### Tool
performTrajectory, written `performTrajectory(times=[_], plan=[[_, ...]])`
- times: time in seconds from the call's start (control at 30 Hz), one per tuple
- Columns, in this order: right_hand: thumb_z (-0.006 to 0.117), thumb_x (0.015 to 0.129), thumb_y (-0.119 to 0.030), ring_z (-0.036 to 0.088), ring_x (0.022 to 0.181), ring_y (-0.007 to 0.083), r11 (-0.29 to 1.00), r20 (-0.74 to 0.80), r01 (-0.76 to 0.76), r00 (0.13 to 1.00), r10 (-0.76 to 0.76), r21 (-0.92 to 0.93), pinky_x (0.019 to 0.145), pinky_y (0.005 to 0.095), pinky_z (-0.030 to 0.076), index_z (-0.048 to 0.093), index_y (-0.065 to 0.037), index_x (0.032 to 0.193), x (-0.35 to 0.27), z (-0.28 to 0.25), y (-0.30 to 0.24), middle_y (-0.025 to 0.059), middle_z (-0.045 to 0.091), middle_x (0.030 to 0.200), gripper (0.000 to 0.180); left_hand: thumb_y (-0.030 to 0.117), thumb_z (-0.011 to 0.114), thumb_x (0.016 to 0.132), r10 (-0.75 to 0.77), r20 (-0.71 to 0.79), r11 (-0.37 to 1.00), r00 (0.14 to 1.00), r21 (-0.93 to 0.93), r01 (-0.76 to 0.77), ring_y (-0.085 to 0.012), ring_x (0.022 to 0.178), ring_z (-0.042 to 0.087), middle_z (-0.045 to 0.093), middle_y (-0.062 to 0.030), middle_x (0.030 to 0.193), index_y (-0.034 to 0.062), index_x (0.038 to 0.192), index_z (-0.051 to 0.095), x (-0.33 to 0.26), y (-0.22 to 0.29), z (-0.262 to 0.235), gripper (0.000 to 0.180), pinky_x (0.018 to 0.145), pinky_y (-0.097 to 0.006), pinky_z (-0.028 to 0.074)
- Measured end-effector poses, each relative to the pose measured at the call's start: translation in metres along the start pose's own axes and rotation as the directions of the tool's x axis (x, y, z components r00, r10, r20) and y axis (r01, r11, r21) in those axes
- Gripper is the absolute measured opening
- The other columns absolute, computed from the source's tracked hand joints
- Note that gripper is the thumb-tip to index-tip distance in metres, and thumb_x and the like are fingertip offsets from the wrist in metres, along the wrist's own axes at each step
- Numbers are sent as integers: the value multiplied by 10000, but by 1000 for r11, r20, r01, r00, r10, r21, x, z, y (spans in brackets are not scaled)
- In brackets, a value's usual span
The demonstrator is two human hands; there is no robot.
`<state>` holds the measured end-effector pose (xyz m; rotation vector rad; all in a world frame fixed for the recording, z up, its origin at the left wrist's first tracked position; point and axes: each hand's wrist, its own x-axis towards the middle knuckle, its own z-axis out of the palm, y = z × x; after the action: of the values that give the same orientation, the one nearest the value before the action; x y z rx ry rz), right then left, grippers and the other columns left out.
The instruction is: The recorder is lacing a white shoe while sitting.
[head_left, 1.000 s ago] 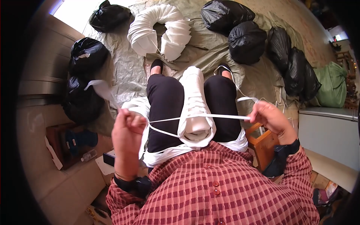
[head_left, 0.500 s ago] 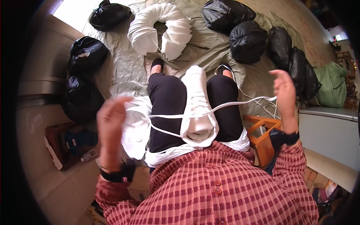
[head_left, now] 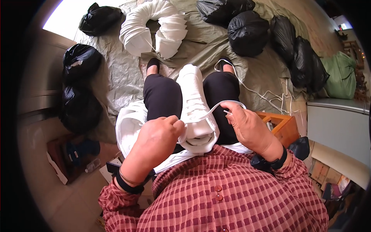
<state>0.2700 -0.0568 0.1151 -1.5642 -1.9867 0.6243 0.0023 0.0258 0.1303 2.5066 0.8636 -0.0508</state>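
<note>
Left hand (head_left: 159,136): hovering by the white fabric lace-up shoe (head_left: 191,91); cannot tell its grip.
Right hand (head_left: 249,127): gripping the flat white lace (head_left: 211,110).
Change: hands are converging, leaving lace slack.

The left hand (head_left: 159,135), seen from its back, hides its own fingertips, anything between them, and part of the rim of the white shoe (head_left: 191,87). The right hand (head_left: 249,125) covers a stretch of the white lace (head_left: 211,110) and part of the wooden frame (head_left: 288,129). The upper edge crops a black bag (head_left: 224,11); the lower, the checked shirt (head_left: 235,181). Objects along the right rim (head_left: 361,75) are too small to identify.
</note>
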Motion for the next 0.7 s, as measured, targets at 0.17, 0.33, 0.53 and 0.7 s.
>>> performTrajectory(times=[0.17,0.33,0.53,0.7], plan=[[591,904,57,684,871,365,983,90,97,990,-112,155,758,415,566,560,-19,1261,5,-7,11,184,687,973,366,128,601,937,-195,60,880,979,-430,201,-424,767,619,610,-207,771,-10,793,560,13,-1,8,204,657,-472,479],[602,911,37,686,831,360,942,54,-127,992,116,311,725,400,556,605,-27,1109,7,1,-3,173,683,898,208,158,588,956,-257,-13,910,966,-339,238,-431,763,614,596,-221,756,-13,783,550,5,9,15,245,653,-479,469],[629,900,3,694,835,330,982,61,13,998,-25,189,728,385,567,617,-17,1067,14,6,1,154,694,910,169,157,611,944,-262,-50,929,964,-285,237,-410,758,651,652,-190,802,15,825,615,5,14,15,185,674,-481,520],[654,841,-49,698,816,273,964,137,235,966,-218,-124,705,363,559,654,-26,1052,21,1,-5,108,693,893,212,150,583,969,-275,-100,896,956,-387,217,-430,759,609,596,-207,776,-1,786,542,4,12,20,241,650,-490,469]])
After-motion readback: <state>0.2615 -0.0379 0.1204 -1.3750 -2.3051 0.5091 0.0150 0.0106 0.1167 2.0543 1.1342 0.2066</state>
